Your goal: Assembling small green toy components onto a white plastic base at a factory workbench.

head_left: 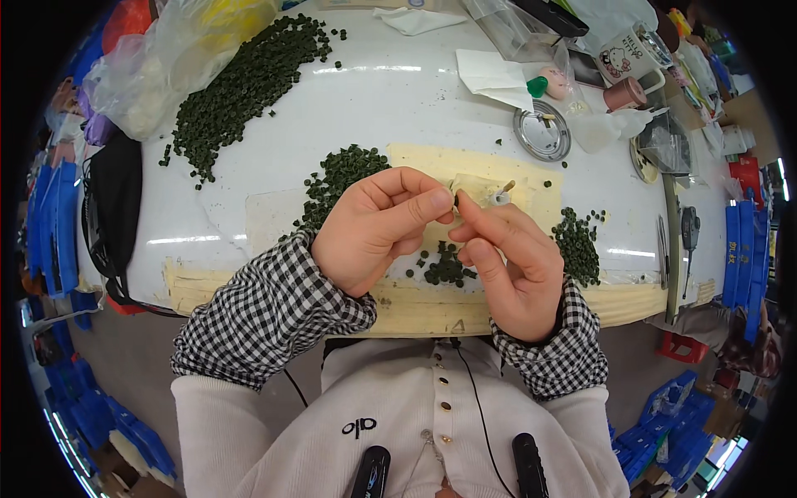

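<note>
My left hand [378, 224] and my right hand [519, 270] meet over the table. Thumb and forefinger of each are pinched around a tiny dark green piece [456, 200], mostly hidden by the fingertips. Below them lies a small heap of dark green pieces [447, 267]. Another pile of green pieces [353, 170] sits just beyond my left hand, and a third pile [577, 245] is to the right of my right hand. Behind the fingertips, a small white container [500, 197] with a brown stick-like part rests on a yellowish sheet [535, 178].
A large heap of green pieces [249, 83] spreads at the far left, beside clear plastic bags [137, 87]. Toward the far right are a round metal lid [542, 133], white paper [490, 75], a mug [628, 58] and a clear box [664, 145]. Tweezers [663, 249] lie near the right edge.
</note>
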Demonstrator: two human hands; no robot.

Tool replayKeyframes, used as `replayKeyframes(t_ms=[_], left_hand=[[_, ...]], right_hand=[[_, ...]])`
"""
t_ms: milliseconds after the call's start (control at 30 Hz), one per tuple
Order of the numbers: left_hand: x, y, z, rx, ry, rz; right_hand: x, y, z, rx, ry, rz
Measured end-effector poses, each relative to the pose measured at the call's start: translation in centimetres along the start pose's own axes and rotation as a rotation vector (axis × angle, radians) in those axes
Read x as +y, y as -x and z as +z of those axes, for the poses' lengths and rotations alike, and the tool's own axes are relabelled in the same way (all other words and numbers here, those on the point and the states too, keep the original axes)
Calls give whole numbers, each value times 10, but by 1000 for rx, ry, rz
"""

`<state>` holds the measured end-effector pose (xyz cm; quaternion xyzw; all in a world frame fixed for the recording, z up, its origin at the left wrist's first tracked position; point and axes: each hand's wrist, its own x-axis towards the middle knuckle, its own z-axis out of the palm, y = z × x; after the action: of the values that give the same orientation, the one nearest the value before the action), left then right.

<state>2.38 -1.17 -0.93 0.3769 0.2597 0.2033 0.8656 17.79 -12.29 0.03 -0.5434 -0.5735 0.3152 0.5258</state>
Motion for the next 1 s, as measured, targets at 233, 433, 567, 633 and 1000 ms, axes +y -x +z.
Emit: replayKeyframes(t_ms=[233, 433, 567, 633, 1000], left_hand=[[3, 5, 6, 97, -337, 237], [7, 8, 9, 102, -403, 284], [7, 7, 5, 136, -352, 261], [8, 7, 8, 132, -378, 290], [1, 5, 4, 137, -588, 465]], right_hand=[[1, -2, 1, -14, 83, -85], [0, -3, -2, -23, 95, -74], [-1, -3, -2, -35, 140, -73], [0, -2, -3, -45, 129, -87], [-1, -2, -7, -43, 117, -92]])
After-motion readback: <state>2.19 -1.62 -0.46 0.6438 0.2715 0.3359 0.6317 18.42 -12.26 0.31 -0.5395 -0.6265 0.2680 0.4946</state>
